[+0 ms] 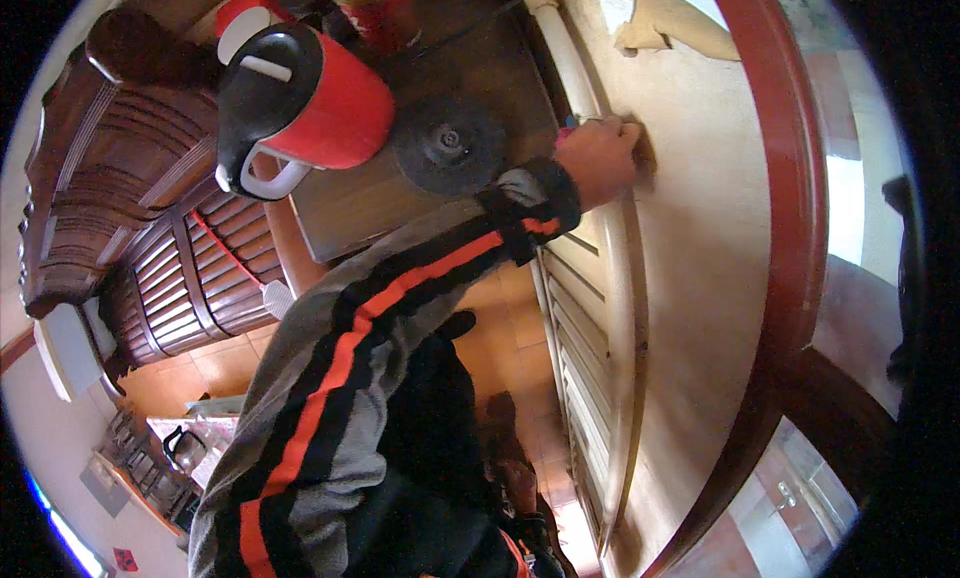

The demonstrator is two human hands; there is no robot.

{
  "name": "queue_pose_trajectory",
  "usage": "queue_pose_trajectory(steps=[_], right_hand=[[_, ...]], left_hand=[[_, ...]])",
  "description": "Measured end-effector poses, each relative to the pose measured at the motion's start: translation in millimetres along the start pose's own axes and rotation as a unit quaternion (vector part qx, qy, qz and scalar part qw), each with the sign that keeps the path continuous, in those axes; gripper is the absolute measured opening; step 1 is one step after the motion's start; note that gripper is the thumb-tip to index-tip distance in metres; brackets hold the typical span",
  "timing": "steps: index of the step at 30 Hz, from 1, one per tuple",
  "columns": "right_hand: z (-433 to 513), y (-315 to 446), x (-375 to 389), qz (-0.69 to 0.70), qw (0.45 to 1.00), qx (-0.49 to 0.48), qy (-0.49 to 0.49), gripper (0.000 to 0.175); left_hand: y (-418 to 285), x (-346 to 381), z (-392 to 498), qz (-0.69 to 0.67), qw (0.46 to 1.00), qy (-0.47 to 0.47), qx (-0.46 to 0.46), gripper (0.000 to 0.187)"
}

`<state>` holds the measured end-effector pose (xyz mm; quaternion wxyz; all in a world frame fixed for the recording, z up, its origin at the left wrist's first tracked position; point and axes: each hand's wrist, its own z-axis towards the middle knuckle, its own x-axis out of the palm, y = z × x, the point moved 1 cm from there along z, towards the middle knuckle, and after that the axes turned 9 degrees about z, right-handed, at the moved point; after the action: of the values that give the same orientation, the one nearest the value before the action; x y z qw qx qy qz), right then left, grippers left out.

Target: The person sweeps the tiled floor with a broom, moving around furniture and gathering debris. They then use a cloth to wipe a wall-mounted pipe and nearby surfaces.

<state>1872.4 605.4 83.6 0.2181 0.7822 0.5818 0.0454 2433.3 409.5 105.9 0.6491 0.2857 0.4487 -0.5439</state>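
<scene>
My left hand (600,161) reaches out to the pale slatted rail (622,278) beside the wall, its fingers curled and partly hidden. A small pink and blue thing (565,133) shows at the hand's edge; whether the hand grips it is unclear. Left of the hand, a round black kettle base (450,146) lies on a dark wooden tabletop (345,221). A red electric kettle (341,105) with a black lid and pale handle stands beside the base, off it. Low in the view, my right hand (517,484) hangs near my body, dim, its fingers hard to make out.
A red jar with a gold lid (379,19) stands behind the kettle, near a dark cord (480,26). At the left are a carved wooden bench (202,278) and a fly swatter (277,296). A glass pot (184,449) stands farther off. Torn paper (619,11) marks the wall.
</scene>
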Motion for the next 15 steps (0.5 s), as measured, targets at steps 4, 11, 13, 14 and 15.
queue_pose_trajectory(steps=[4, 11, 13, 14, 15], right_hand=[[1, -1, -3, 0.041, 0.999, 0.034, 0.002, 0.028], [14, -26, -10, -0.275, 0.932, -0.233, 0.044, 0.022], [16, -30, -13, -0.195, 0.964, -0.177, 0.037, 0.021], [15, -30, -14, -0.164, 0.974, -0.154, 0.032, 0.021], [14, -29, -15, -0.147, 0.979, -0.141, 0.030, 0.020]], left_hand=[[3, -1, -11, -0.053, 0.998, 0.037, 0.005, 0.013], [4, 4, -20, -0.060, 0.997, -0.028, -0.032, 0.013], [1, 8, -20, -0.026, 0.998, -0.021, -0.062, 0.012], [-1, 7, -19, -0.003, 0.995, -0.074, -0.073, 0.012], [-4, 8, -20, -0.002, 0.992, -0.085, -0.095, 0.012]])
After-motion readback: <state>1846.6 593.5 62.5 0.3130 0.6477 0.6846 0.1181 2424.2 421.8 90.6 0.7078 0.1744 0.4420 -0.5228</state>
